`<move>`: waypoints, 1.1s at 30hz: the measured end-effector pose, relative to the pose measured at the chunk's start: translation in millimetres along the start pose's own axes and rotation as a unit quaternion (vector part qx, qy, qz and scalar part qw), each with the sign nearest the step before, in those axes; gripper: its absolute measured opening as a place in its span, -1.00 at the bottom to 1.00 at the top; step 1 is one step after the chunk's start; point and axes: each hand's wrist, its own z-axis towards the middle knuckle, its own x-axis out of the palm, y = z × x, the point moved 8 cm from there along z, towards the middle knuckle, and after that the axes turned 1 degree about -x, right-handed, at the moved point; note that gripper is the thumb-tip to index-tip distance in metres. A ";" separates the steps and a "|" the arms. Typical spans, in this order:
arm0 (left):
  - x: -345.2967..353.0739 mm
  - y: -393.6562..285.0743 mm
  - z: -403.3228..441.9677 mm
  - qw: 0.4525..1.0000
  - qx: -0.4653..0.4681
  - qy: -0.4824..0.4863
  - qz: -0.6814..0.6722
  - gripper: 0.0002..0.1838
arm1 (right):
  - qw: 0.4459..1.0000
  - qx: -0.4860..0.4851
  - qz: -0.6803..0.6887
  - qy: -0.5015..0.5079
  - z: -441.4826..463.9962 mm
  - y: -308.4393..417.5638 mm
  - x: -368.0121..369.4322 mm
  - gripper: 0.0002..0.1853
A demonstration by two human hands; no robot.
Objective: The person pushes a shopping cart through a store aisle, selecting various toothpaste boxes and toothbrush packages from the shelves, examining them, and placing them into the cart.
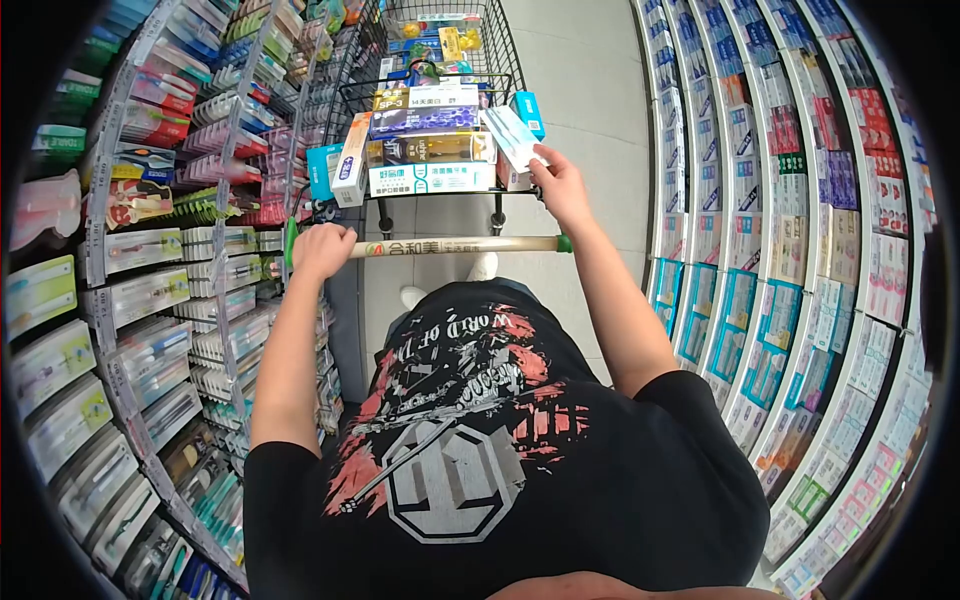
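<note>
My left hand (323, 250) is wrapped round the left end of the shopping cart's handle (470, 245), beside its green end cap. Over the right side of the cart's front shelf, my right hand (562, 188) has its fingers closed on the near end of a white and light-blue toothpaste box (512, 138), which lies tilted. Stacked boxes (430, 150) in gold, purple and white fill the shelf to its left. A blue box (527, 115) stands just behind the held one. At the shelf's left side leans a white and orange box (351, 160).
The black wire basket (513, 60) holds more boxes and yellow items. Racks of packaged toothbrushes (150, 290) run close along the left. Shelves of toothpaste boxes (740, 230) curve along the right. Pale floor tiles (590, 90) show between cart and right shelves.
</note>
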 end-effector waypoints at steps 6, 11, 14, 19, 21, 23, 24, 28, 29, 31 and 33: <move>-7.9 -6.3 6.6 1.000 0.000 -0.002 0.001 -0.54 | 0.995 -0.008 0.100 -0.009 16.8 33.7 -6.8 -0.52; -8.8 -7.8 12.1 0.999 0.004 -0.031 0.008 -0.55 | 0.956 0.083 0.277 0.045 37.3 13.5 9.4 -0.62; -8.9 -9.0 15.9 0.999 -0.002 -0.035 0.012 -0.55 | 0.956 0.098 0.271 0.047 45.7 -1.1 16.7 -0.57; -8.9 -11.7 24.3 0.999 -0.001 -0.032 0.014 -0.54 | 0.989 0.041 0.141 -0.017 42.8 -9.4 4.5 -0.47; -10.4 -13.3 27.7 0.999 -0.001 -0.033 0.013 -0.54 | 0.996 -0.057 -0.024 -0.062 27.4 3.1 -8.0 -0.53; -11.8 -15.0 31.2 0.999 -0.006 -0.035 0.010 -0.53 | 0.979 -0.113 -0.160 -0.060 1.9 19.8 -11.1 -0.70; -12.5 -17.6 32.6 0.999 -0.006 -0.033 0.005 -0.53 | 0.957 -0.161 -0.238 -0.032 -3.3 13.0 -4.1 -0.75; -20.2 -21.1 40.4 0.999 -0.001 -0.049 0.015 -0.54 | 0.886 -0.229 -0.400 0.056 -11.5 8.6 22.5 -0.70; -20.3 -19.1 43.2 0.998 -0.003 -0.055 0.011 -0.56 | 0.886 -0.228 -0.400 0.051 -9.4 10.3 23.6 -0.68; -27.5 -22.4 45.1 0.998 -0.012 -0.059 0.000 -0.57 | 0.885 -0.227 -0.405 0.035 -2.7 14.1 18.7 -0.64; -31.3 -26.3 49.2 0.998 -0.022 -0.058 -0.008 -0.56 | 0.880 -0.228 -0.416 0.022 -1.9 21.3 16.6 -0.63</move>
